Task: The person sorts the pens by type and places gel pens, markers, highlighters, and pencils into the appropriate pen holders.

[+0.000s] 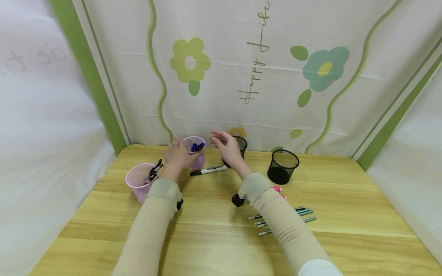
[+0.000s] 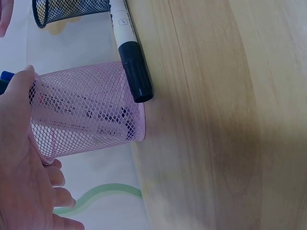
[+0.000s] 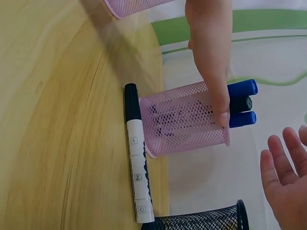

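My left hand [image 1: 177, 158] holds a pink mesh pen cup [image 2: 86, 108] near its rim, the thumb along the front and the other fingers at the left side. Blue-capped markers [image 3: 243, 88] and a black-capped one stand in that cup. My right hand [image 1: 228, 147] is raised between this cup and a black mesh cup [image 3: 206, 219]; its fingers are loosely bent with nothing in them. A white marker with a black cap [image 1: 208, 170] lies on the table in front of the two cups.
Another pink cup [image 1: 138, 180] with several pens stands at the left. A second black mesh cup [image 1: 283, 166] stands at the right. Several pencils [image 1: 266, 232] and pink-capped markers [image 1: 277, 189] lie partly under the right forearm. A patterned curtain [image 1: 221, 69] hangs behind the table.
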Action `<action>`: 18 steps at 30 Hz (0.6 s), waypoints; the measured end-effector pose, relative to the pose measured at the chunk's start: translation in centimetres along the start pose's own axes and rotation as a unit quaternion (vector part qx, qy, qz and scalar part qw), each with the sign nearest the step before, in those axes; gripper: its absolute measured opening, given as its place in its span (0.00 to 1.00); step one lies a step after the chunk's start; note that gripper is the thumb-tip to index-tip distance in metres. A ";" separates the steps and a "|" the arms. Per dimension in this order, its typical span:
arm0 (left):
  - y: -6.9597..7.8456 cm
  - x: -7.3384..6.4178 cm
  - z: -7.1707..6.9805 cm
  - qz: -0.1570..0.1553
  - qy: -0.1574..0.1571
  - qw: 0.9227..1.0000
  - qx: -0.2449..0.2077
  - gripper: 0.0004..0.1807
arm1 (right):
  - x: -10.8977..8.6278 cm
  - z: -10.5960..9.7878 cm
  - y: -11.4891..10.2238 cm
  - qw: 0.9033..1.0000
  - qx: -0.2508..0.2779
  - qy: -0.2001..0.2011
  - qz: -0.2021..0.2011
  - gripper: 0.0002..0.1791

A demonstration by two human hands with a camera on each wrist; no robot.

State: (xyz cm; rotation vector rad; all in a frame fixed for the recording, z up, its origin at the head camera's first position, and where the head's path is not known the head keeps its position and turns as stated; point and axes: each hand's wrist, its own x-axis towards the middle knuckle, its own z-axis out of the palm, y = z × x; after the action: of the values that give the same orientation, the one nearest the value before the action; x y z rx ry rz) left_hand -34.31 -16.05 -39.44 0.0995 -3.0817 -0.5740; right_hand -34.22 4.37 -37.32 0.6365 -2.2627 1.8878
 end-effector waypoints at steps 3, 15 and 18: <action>0.0 -0.1 0.0 -0.001 0.002 1.000 -0.004 0.66 | -0.1 -0.3 0.0 1.000 0.003 -0.006 -0.003 0.17; 0.0 0.0 0.1 -0.001 0.000 1.000 -0.007 0.66 | -0.8 -0.8 0.6 0.999 -0.018 -0.030 -0.017 0.16; 0.0 0.0 0.1 0.000 0.002 1.000 -0.007 0.66 | -0.9 -0.9 0.9 0.999 -0.032 -0.030 -0.019 0.16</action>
State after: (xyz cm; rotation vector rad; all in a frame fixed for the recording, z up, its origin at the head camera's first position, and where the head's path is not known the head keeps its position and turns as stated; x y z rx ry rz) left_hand -34.30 -16.04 -39.57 0.1015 -3.0743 -0.5948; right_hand -33.91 5.59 -38.25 0.7314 -2.3200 1.7939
